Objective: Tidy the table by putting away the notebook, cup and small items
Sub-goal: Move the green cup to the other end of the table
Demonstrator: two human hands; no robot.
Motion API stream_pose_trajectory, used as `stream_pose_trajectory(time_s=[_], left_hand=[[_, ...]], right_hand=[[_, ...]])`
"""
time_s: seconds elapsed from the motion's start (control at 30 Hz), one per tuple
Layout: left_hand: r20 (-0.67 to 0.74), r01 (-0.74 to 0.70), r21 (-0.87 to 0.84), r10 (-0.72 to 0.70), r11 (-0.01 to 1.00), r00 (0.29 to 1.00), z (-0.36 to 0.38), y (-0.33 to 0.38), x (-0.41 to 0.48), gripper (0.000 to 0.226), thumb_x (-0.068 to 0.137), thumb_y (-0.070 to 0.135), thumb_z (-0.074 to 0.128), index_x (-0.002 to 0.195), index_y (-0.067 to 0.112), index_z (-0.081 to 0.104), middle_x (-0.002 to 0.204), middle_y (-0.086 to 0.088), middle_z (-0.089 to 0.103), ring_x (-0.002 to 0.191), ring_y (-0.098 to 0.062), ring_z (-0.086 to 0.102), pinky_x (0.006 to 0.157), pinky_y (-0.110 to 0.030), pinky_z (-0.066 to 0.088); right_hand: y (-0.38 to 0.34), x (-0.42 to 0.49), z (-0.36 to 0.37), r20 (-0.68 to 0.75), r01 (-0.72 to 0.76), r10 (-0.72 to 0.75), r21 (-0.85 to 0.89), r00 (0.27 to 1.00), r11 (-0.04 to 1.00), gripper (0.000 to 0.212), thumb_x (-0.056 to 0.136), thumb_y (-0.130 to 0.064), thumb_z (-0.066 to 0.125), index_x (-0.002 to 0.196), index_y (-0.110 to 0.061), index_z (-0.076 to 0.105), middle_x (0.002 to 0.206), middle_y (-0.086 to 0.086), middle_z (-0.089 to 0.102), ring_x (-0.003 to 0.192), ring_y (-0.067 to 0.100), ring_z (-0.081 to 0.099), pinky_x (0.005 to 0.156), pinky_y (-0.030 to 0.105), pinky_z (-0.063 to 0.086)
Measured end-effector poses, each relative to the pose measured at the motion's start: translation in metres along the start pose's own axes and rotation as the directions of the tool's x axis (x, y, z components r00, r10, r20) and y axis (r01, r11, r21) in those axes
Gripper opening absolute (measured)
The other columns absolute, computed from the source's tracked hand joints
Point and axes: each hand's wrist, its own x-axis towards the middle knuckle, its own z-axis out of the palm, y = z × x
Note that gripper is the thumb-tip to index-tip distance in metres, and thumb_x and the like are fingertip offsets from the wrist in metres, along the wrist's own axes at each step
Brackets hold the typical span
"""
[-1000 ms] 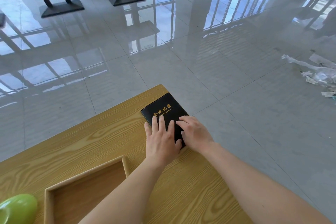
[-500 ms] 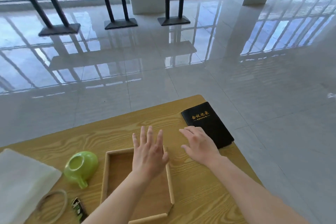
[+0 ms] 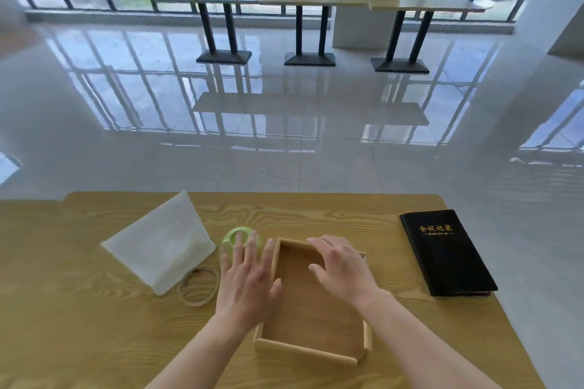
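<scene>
A black notebook (image 3: 446,253) with gold lettering lies flat near the right edge of the wooden table (image 3: 79,325). A shallow wooden tray (image 3: 311,306) sits in the middle, with nothing inside. My right hand (image 3: 343,268) hovers over the tray's far half, fingers relaxed and holding nothing. My left hand (image 3: 248,281) is spread just left of the tray, its fingertips in front of the green cup (image 3: 235,238), which is partly hidden. Whether the fingers touch the cup is unclear.
A white folded cloth (image 3: 159,245) lies left of the cup. A thin ring-shaped band (image 3: 199,286) rests by the cloth's near corner. Beyond the table is a glossy tiled floor with several pedestal tables (image 3: 309,0) by the windows.
Both hands left the notebook and moved left, over the tray and toward the cup. My view swung left and up, bringing the whole table and the cloth into sight.
</scene>
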Motion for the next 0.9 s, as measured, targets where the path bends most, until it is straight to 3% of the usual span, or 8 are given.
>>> stream_pose_trajectory(time_s=[0.23, 0.5, 0.67, 0.77, 0.9], left_hand=[[0.024, 0.118, 0.018, -0.118, 0.993, 0.993, 0.001, -0.059, -0.034, 0.077, 0.081, 0.050, 0.060, 0.148, 0.021, 0.035, 0.155, -0.018, 0.032, 0.146, -0.042, 0.020, 0.116, -0.064, 0.016], [0.056, 0.135, -0.068, -0.131, 0.989, 0.990, 0.039, -0.135, -0.085, 0.071, 0.073, 0.039, 0.074, 0.137, 0.014, 0.053, 0.142, -0.021, 0.048, 0.135, -0.043, 0.043, 0.105, -0.065, 0.037], [0.058, 0.233, -0.084, -0.229, 0.969, 0.972, 0.077, -0.201, -0.122, 0.063, 0.086, 0.046, 0.049, 0.139, 0.013, 0.050, 0.140, -0.020, 0.048, 0.131, -0.041, 0.045, 0.105, -0.064, 0.038], [0.109, 0.348, -0.089, -0.338, 0.933, 0.935, 0.095, -0.234, -0.128, 0.063, 0.089, 0.044, 0.057, 0.142, 0.014, 0.044, 0.144, -0.017, 0.042, 0.137, -0.038, 0.036, 0.109, -0.065, 0.029], [0.159, 0.495, -0.069, -0.480, 0.866, 0.863, 0.111, -0.265, -0.122, 0.072, 0.093, 0.064, 0.031, 0.153, 0.026, 0.021, 0.159, -0.014, 0.019, 0.149, -0.036, 0.005, 0.115, -0.064, -0.001]], right_hand=[[-0.060, 0.014, 0.032, 0.026, 0.071, -0.072, 0.063, 0.997, 0.996, 0.049, 0.092, -0.024, 0.068, 0.139, -0.019, 0.055, 0.133, 0.001, 0.062, 0.129, 0.020, 0.052, 0.107, 0.029, 0.043], [-0.111, 0.030, 0.075, 0.173, -0.159, 0.133, 0.148, 0.976, 0.976, 0.049, 0.094, -0.022, 0.065, 0.142, -0.016, 0.053, 0.137, 0.007, 0.061, 0.124, 0.020, 0.057, 0.104, 0.033, 0.046], [-0.131, 0.060, 0.099, 0.178, -0.249, 0.226, 0.114, 0.958, 0.962, 0.056, 0.092, -0.020, 0.068, 0.144, -0.015, 0.048, 0.139, 0.013, 0.056, 0.130, 0.029, 0.052, 0.107, 0.040, 0.044], [-0.135, 0.085, 0.113, 0.163, -0.279, 0.266, 0.059, 0.950, 0.959, 0.065, 0.091, -0.025, 0.068, 0.148, -0.019, 0.039, 0.147, 0.012, 0.044, 0.135, 0.033, 0.041, 0.110, 0.047, 0.040], [-0.134, 0.116, 0.133, 0.186, -0.269, 0.282, -0.092, 0.941, 0.959, 0.079, 0.090, -0.040, 0.068, 0.154, -0.032, 0.021, 0.160, 0.013, 0.023, 0.146, 0.039, 0.024, 0.119, 0.053, 0.025]])
